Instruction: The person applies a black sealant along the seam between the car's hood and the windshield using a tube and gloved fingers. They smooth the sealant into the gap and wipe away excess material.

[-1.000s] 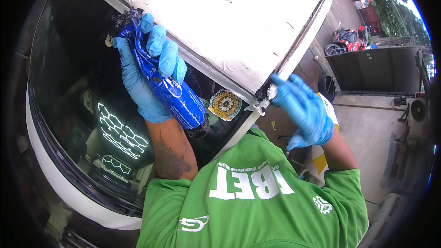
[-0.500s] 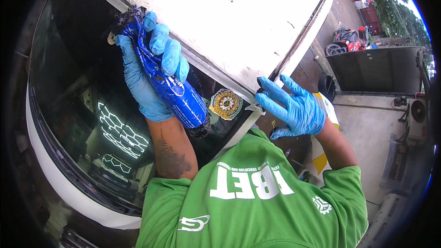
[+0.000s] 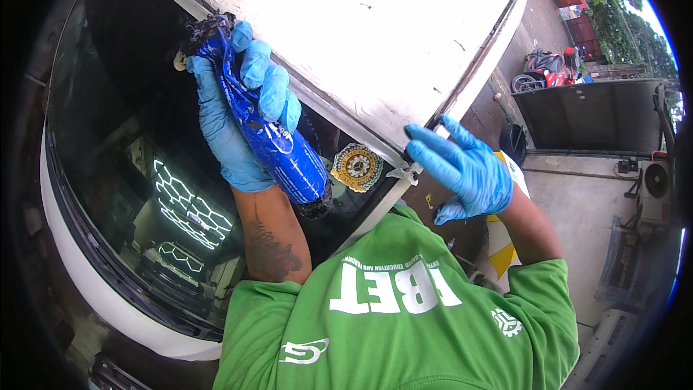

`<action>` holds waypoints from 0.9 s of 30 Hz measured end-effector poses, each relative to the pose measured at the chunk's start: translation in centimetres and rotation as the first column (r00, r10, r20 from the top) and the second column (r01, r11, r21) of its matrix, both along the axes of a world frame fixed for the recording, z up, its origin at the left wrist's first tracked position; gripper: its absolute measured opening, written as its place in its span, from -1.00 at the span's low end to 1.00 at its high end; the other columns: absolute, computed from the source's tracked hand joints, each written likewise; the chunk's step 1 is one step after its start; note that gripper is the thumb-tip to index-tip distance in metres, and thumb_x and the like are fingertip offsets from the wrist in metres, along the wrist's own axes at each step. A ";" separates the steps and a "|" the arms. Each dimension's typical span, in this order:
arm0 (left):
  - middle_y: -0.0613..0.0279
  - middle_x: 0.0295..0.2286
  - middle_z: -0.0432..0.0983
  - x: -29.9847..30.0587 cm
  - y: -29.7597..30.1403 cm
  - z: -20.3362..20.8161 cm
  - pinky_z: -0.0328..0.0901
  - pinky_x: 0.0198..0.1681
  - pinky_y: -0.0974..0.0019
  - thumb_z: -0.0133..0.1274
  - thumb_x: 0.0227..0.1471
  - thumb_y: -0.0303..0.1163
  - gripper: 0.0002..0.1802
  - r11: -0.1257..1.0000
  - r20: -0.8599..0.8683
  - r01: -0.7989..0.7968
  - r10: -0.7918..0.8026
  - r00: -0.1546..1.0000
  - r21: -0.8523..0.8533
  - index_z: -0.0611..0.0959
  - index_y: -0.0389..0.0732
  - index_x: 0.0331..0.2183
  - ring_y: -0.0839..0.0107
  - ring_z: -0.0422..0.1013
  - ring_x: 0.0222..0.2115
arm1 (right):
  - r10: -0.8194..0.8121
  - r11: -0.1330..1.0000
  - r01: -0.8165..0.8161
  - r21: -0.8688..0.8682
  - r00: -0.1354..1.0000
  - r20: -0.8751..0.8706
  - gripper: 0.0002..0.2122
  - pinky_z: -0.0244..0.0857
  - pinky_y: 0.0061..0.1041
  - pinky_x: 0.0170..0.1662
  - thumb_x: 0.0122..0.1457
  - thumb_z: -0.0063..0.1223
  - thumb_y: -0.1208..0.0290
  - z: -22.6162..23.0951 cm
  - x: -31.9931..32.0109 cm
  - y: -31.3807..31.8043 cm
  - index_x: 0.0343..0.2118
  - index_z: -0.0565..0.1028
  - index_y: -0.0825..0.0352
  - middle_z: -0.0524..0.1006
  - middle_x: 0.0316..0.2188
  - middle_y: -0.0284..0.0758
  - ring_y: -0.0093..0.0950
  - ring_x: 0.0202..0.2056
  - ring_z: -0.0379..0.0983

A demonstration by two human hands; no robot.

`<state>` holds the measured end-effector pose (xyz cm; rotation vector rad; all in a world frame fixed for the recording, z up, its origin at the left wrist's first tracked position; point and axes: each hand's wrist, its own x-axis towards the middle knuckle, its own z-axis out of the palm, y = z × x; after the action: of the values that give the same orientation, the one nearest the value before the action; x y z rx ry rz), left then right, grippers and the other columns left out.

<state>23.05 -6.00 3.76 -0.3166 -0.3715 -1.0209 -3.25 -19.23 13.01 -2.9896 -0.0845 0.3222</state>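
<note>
My left hand [image 3: 229, 130], in a light blue glove, is wrapped round a blue foil sealant pack [image 3: 294, 167]. The pack is crumpled and slanted, with black sealant smeared at both its ends. It is held over the dark windshield [image 3: 115, 123] of a white vehicle, close to the roof edge. My right hand [image 3: 469, 173], gloved the same way, has its fingers spread and holds nothing. Its fingertips, with dark smudges, are near the roof's corner beside the windshield. Whether they touch it I cannot tell.
The white roof [image 3: 346, 29] has small dark specks. A round sticker [image 3: 356, 167] is on the glass near the corner, beside a ragged pale scrap [image 3: 406, 172]. To the right are a dark panel [image 3: 592, 117], an outdoor fan unit [image 3: 655, 177] and a red motorcycle [image 3: 552, 68].
My right hand has shifted slightly right and down, its fingers now closer together. My left hand and the sealant pack have moved only slightly right.
</note>
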 end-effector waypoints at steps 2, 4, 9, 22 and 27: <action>0.19 -0.42 0.32 0.2 -0.1 -0.4 0.32 -0.60 0.23 -0.17 0.24 0.01 -0.41 1.000 -0.009 -0.010 0.010 1.000 0.004 0.33 -0.32 0.04 0.36 0.33 -0.58 | 0.022 1.000 -0.020 0.023 0.998 -0.064 -0.06 -0.07 -0.07 0.29 0.01 -0.21 -0.38 -0.6 0.1 0.2 0.30 0.05 0.31 0.21 0.22 -0.08 -0.17 0.14 0.30; 0.17 -0.40 0.35 0.2 -0.2 -0.7 0.36 -0.60 0.20 -0.18 0.23 0.05 -0.38 1.000 -0.010 -0.014 0.014 1.000 0.000 0.33 -0.31 0.05 0.32 0.38 -0.57 | 0.022 0.999 -0.021 0.025 0.999 -0.033 -0.07 -0.06 -0.06 0.29 0.02 -0.16 -0.35 -0.8 0.2 -0.1 0.31 0.03 0.29 0.19 0.23 -0.09 -0.18 0.12 0.33; 0.18 -0.40 0.34 0.3 -0.1 -0.5 0.37 -0.59 0.19 -0.19 0.23 0.05 -0.36 1.000 -0.002 -0.009 0.009 1.000 -0.005 0.33 -0.32 0.07 0.32 0.38 -0.57 | -0.040 0.969 0.017 0.248 0.995 0.086 -0.04 -0.10 -0.09 0.30 0.06 -0.24 -0.38 -1.1 0.0 0.1 0.30 0.00 0.40 0.22 0.21 -0.05 -0.18 0.04 0.42; 0.19 -0.41 0.31 0.3 -0.2 -0.5 0.33 -0.57 0.18 -0.16 0.23 0.01 -0.42 1.000 0.002 0.018 -0.018 1.000 -0.019 0.32 -0.31 0.04 0.35 0.33 -0.58 | -0.284 0.916 0.264 0.301 0.958 0.025 -0.12 -0.23 0.03 0.31 0.14 -0.25 -0.28 -1.6 -1.2 2.4 0.29 0.01 0.44 0.12 0.26 -0.03 -0.09 0.28 0.05; 0.21 -0.44 0.26 0.2 -0.1 -0.4 0.26 -0.60 0.23 -0.16 0.25 -0.06 -0.45 1.000 0.015 0.006 -0.006 1.000 -0.020 0.36 -0.34 0.03 0.43 0.24 -0.62 | -0.356 0.886 0.319 0.335 0.933 0.054 -0.13 -0.21 0.06 0.30 0.14 -0.20 -0.24 -2.7 -1.3 4.2 0.30 -0.03 0.42 0.07 0.27 0.02 -0.04 0.29 -0.02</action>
<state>23.25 -6.06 3.37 -0.3280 -0.3951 -1.0264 -4.51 -15.01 10.35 -2.6276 0.3402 0.0849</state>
